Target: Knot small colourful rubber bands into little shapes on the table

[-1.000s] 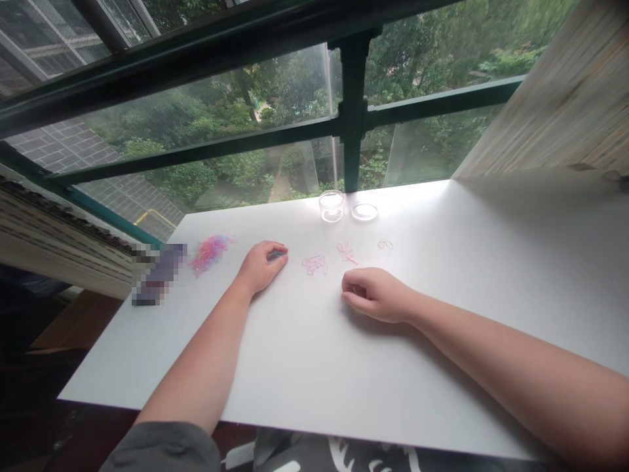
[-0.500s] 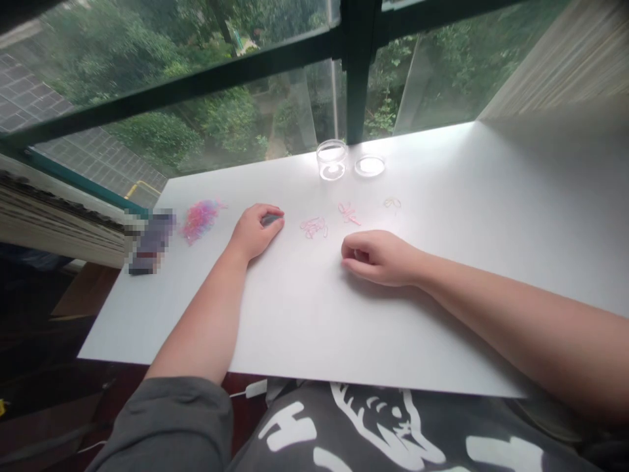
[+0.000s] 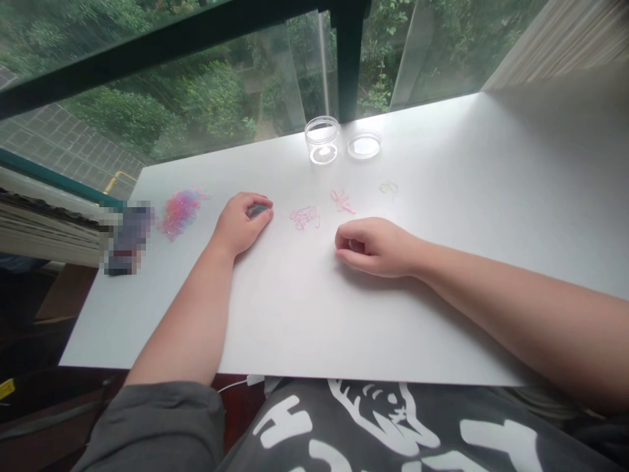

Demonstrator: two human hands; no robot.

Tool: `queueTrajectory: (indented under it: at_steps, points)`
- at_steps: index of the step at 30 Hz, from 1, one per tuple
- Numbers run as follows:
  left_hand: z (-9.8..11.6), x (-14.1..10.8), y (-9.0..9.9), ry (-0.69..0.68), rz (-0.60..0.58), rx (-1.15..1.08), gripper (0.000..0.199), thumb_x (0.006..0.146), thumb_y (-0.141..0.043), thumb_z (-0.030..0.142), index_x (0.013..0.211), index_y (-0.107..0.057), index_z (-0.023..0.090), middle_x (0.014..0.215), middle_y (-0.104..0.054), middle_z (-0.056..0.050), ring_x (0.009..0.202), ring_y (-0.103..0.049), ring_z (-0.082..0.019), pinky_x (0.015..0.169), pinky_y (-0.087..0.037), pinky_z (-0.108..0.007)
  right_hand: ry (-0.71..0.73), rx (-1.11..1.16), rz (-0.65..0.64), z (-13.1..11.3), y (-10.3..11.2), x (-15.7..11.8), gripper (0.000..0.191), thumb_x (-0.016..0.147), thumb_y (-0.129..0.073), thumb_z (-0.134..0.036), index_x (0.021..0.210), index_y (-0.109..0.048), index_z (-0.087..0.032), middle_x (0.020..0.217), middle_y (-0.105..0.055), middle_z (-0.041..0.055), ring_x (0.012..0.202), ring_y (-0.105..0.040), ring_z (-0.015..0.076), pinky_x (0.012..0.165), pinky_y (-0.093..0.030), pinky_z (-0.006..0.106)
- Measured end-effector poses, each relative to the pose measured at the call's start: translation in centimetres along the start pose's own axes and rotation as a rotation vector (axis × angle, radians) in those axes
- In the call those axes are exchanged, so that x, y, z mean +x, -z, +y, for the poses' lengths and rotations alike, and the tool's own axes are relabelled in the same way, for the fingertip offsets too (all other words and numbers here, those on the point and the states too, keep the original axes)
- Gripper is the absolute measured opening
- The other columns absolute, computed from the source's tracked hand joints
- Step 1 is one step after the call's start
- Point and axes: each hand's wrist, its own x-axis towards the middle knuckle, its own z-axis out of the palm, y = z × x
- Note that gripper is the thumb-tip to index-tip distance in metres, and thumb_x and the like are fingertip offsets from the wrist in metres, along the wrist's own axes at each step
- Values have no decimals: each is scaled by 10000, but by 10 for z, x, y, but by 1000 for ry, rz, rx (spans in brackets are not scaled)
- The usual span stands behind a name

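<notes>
My left hand (image 3: 243, 221) rests on the white table (image 3: 275, 314), fingers loosely bent, with a shadowed gap between thumb and forefinger; I see nothing held. It lies between a pile of pink, blue and purple small elastic bands (image 3: 181, 211) and a small group of pink bands (image 3: 304, 217). My right hand (image 3: 373, 248) rests on its side, fingers curled toward the thumb in a loose fist, with nothing visible inside. Just beyond it lie a second group of pink bands (image 3: 343, 200) and a few pale yellowish bands (image 3: 388, 188).
A clear round jar (image 3: 322, 141) stands near the window, its mouth uncovered. Beside it lies a clear round lid (image 3: 364, 145). A blurred-out dark object (image 3: 128, 237) is at the table's left edge. The window frame (image 3: 348, 65) borders the back.
The view has shifted slightly, so everything appears a little further left and higher. Both hands keep their pose, and the bands, jar and lid stay in place.
</notes>
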Motion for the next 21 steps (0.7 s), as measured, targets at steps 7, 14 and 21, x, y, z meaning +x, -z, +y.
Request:
queueTrajectory:
  at_steps: [7,14,21]
  points:
    - [0,0,1,19,-10,-9,255,765,-549,328,955,-639,184,1070,-606,-52,1019,-539,-205,954,-410,-344,-5,0,-1,-1,-1,0,90,784,-497,-230,712,-513,-179,615,-510,-15,561,-426,98,556,-307,223]
    - [-1,-1,0,12,10,-31,245,765,-559,337,939,-647,188,1061,-619,-55,1018,-552,-207,947,-420,-358,0,-2,-3,-2,-1,1,79,782,-503,-210,711,-507,-177,619,-510,-23,564,-424,91,561,-320,214]
    - [-3,-1,0,13,14,-22,230,763,-561,324,929,-651,192,1061,-628,-56,1018,-561,-209,957,-418,-368,-20,-13,-9,-4,0,1,82,789,-502,-209,714,-506,-177,628,-515,-26,567,-425,87,554,-326,207]
